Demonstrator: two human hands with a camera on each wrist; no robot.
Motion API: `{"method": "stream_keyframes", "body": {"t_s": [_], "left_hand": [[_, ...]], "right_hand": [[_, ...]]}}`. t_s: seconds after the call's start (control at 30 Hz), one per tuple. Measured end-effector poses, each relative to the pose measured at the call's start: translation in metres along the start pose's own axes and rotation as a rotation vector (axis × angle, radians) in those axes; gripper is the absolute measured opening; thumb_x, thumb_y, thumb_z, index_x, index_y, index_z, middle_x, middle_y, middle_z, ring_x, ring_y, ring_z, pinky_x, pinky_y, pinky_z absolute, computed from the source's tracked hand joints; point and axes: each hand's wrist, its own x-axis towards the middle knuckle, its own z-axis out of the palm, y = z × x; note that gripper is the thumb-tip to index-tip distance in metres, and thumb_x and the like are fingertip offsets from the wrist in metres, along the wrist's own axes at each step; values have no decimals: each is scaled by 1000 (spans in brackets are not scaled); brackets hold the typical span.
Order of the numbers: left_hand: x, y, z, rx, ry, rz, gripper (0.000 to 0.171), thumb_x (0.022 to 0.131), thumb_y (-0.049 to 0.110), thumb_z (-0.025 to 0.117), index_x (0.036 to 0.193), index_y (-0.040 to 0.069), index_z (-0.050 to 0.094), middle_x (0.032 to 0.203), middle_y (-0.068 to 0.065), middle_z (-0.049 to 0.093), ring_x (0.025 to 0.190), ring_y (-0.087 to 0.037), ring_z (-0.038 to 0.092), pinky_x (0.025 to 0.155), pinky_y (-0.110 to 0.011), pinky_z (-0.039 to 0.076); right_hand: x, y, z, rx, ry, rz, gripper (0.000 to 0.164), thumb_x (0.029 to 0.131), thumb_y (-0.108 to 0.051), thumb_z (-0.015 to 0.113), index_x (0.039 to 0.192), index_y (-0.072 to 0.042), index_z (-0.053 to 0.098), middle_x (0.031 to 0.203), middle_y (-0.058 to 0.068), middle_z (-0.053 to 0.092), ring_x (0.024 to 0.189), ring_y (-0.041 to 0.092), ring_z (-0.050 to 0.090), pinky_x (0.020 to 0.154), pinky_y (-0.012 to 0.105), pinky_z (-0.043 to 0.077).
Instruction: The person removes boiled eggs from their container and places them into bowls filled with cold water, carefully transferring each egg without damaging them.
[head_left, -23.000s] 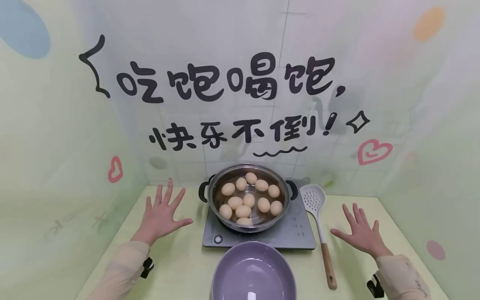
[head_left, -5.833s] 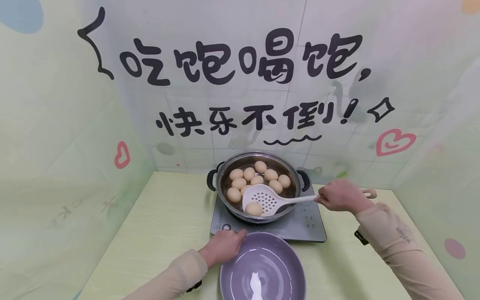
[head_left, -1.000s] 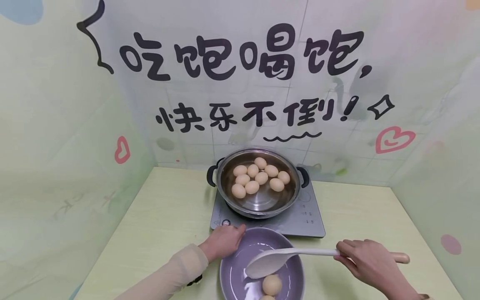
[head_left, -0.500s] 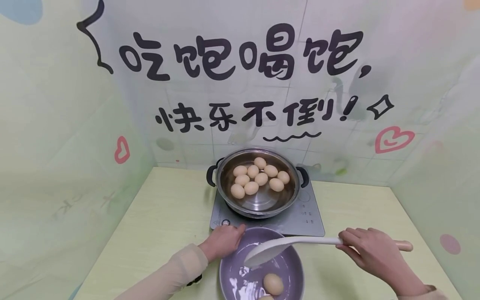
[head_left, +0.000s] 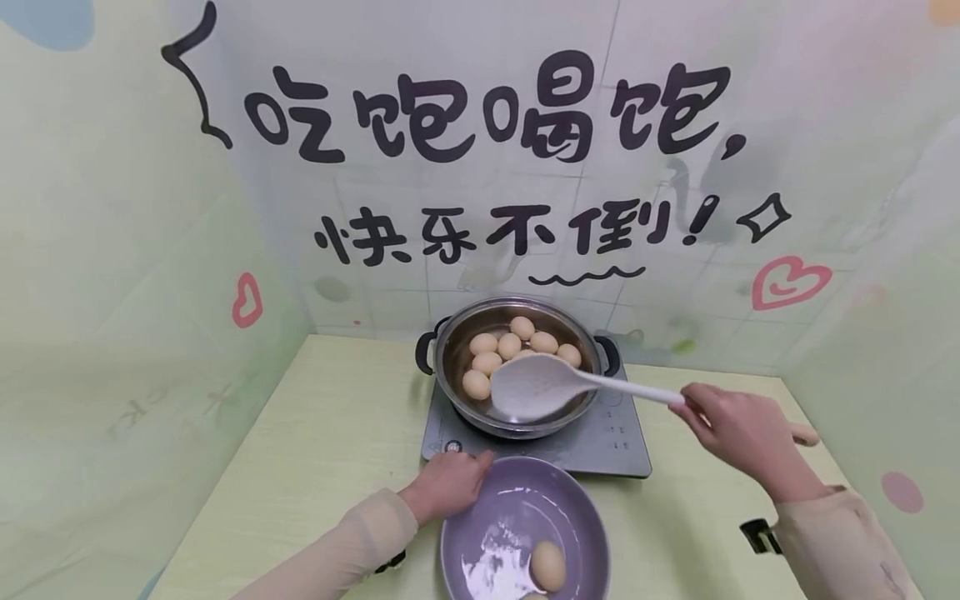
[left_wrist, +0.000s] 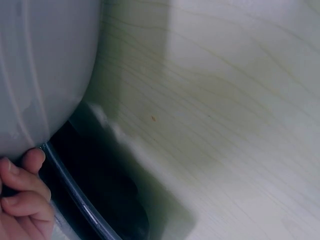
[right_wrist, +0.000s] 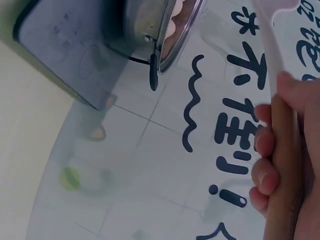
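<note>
My right hand (head_left: 738, 429) grips the wooden handle (right_wrist: 285, 170) of a white skimmer (head_left: 536, 387); its fingers wrap round the wood in the right wrist view. Tilted, the skimmer's head hangs over the front of a steel pot (head_left: 517, 431) and hides part of the eggs (head_left: 477, 384) inside. My left hand (head_left: 448, 483) holds the purple bowl (head_left: 476, 533) by its far left rim. In the left wrist view, curled fingers (left_wrist: 27, 205) sit against the bowl's side (left_wrist: 50, 65). One egg (head_left: 548, 567) lies in the bowl, and another is cut off by the frame's bottom.
The pot stands on a grey induction cooker (head_left: 611, 446), black handles (head_left: 424, 352) out to both sides. Directly behind it rises a lettered wall covering (head_left: 375, 275). The bowl stands on the pale wooden table (head_left: 300, 442), close in front of the cooker.
Over the last second the skimmer has moved from above the bowl up and away to the pot. The egg in the bowl has shifted slightly. My left hand stays on the rim.
</note>
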Motion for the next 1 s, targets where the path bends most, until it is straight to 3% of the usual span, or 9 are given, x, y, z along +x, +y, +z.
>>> {"method": "stream_keyframes", "body": {"t_s": [0.13, 0.23, 0.37, 0.57, 0.77, 1.0], "left_hand": [[0, 0, 2, -14, -3, -8, 9, 93, 19, 45, 88, 13, 50, 58, -2, 56, 53, -21, 57, 43, -29, 40], [1, 0, 2, -25, -9, -10, 9, 93, 19, 45, 88, 12, 50, 58, -1, 55, 53, -20, 57, 43, -28, 40], [0, -1, 3, -26, -16, -15, 9, 93, 19, 45, 87, 13, 50, 58, -1, 55, 53, -20, 57, 43, -28, 40], [0, -1, 3, -21, 2, -2, 10, 93, 18, 44, 87, 12, 50, 57, 0, 54, 52, -19, 56, 44, -28, 40], [0, -1, 3, -21, 11, 5, 9, 93, 17, 44, 88, 12, 49, 56, 1, 53, 52, -19, 56, 43, -28, 39], [0, -2, 3, -14, 33, 19, 9, 92, 17, 45, 86, 12, 49, 56, 0, 54, 52, -20, 57, 43, -28, 39]], "right_hand": [[16, 6, 13, -30, 84, 55, 46, 95, -49, 34, 68, -14, 45, 53, -8, 33, 39, 8, 23, 36, 26, 17], [24, 8, 25, -39, 132, 72, 36, 92, -39, 47, 68, -12, 46, 52, -5, 37, 38, 10, 23, 36, 27, 17], [33, 9, 40, -51, 173, 66, 21, 79, -23, 63, 70, -10, 51, 54, -1, 43, 39, 12, 28, 36, 28, 21], [39, 4, 58, -87, 213, 29, 23, 82, -29, 60, 73, -9, 55, 59, 4, 52, 41, 19, 41, 36, 32, 27], [41, -3, 66, -87, 201, 18, 20, 74, -25, 68, 71, -10, 55, 60, 2, 53, 44, 20, 45, 38, 33, 30], [38, -8, 69, -97, 149, 0, 23, 71, -23, 72, 68, -10, 53, 55, -1, 45, 41, 16, 38, 37, 29, 25]]}}
